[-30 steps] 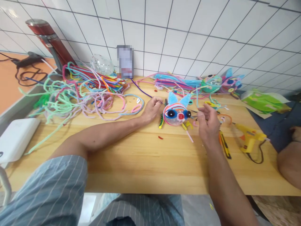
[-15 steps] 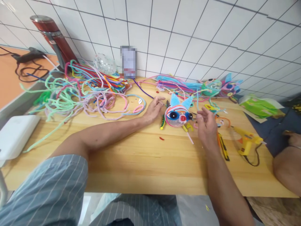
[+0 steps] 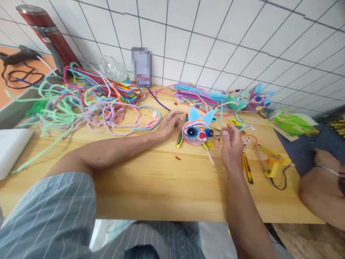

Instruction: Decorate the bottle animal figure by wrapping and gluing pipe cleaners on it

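Observation:
A clear ball animal head (image 3: 196,138) with blue fuzzy ears, black-and-blue eyes and a red nose sits on the wooden table between my hands. My left hand (image 3: 170,124) rests just left of it, index finger stretched out and the others loosely bent, with nothing seen in it. On the other side, my right hand (image 3: 232,142) has its thumb and fingers pinched together. Thin dark tips point from it towards the head's right eye; what they belong to is hidden. Yellow-handled pliers (image 3: 208,145) lie partly under the head, beside a pale pink stem (image 3: 210,157).
Pipe cleaners (image 3: 61,104) are heaped at the left, by a red thermos (image 3: 48,36) and a phone (image 3: 141,68). Finished ball heads (image 3: 258,99) stand at the back right. A yellow glue gun (image 3: 275,160) and a cutter knife (image 3: 248,168) lie right; another person's arm (image 3: 320,190) is beyond.
The camera view has swung slightly, so everything sits further left. My hands and the ball head keep nearly the same places relative to each other.

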A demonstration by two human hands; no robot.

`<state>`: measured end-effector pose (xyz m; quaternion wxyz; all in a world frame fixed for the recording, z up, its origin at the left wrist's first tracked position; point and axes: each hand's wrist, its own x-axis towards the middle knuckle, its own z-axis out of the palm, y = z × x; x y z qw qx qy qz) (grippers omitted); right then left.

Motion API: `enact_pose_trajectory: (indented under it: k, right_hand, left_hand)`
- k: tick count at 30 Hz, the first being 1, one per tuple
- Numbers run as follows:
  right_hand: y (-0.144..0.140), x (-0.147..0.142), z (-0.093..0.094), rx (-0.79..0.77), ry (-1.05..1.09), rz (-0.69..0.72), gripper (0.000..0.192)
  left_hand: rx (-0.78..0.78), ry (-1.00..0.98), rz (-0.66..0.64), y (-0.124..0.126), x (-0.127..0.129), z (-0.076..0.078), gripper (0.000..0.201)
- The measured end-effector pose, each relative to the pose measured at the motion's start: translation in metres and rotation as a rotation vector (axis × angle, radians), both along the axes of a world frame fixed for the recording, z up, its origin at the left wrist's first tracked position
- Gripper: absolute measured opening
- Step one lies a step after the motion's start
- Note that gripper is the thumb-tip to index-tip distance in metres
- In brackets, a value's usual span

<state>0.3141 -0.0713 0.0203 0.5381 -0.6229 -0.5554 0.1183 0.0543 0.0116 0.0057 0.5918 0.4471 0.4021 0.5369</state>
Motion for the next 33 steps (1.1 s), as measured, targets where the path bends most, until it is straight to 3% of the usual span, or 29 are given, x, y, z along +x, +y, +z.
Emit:
enact_pose_trajectory:
  k: [7, 10, 15, 19, 24, 28, 33]
  right_hand:
    - [0.003, 0.009, 0.017, 0.245, 0.197, -0.163, 0.022]
    - [0.005, 0.013, 0.019, 0.266, 0.212, -0.178, 0.017]
    - [0.003, 0.009, 0.019, 0.184, 0.173, -0.163, 0.023]
    - [-0.004, 0.009, 0.026, -0.06, 0.024, -0.119, 0.028]
    - [-0.02, 0.012, 0.046, -0.263, -0.204, -0.055, 0.028]
    - [-0.037, 0.011, 0.064, -0.227, -0.264, -0.099, 0.034]
    - [-0.049, 0.014, 0.073, -0.162, -0.256, -0.181, 0.055]
  left_hand:
    - [0.06, 0.062, 0.025, -0.001, -0.002, -0.001, 0.012]
    - [0.044, 0.089, 0.012, -0.003, -0.003, 0.002, 0.018]
    - [0.059, 0.074, 0.022, -0.006, -0.003, 0.001, 0.044]
    - [0.098, 0.063, 0.098, -0.008, -0.002, 0.003, 0.056]
    - [0.047, 0.039, 0.141, -0.012, -0.002, 0.016, 0.062]
    - [0.068, -0.034, 0.107, -0.018, -0.004, 0.029, 0.066]
    - [0.291, -0.016, -0.059, -0.054, -0.013, 0.061, 0.071]
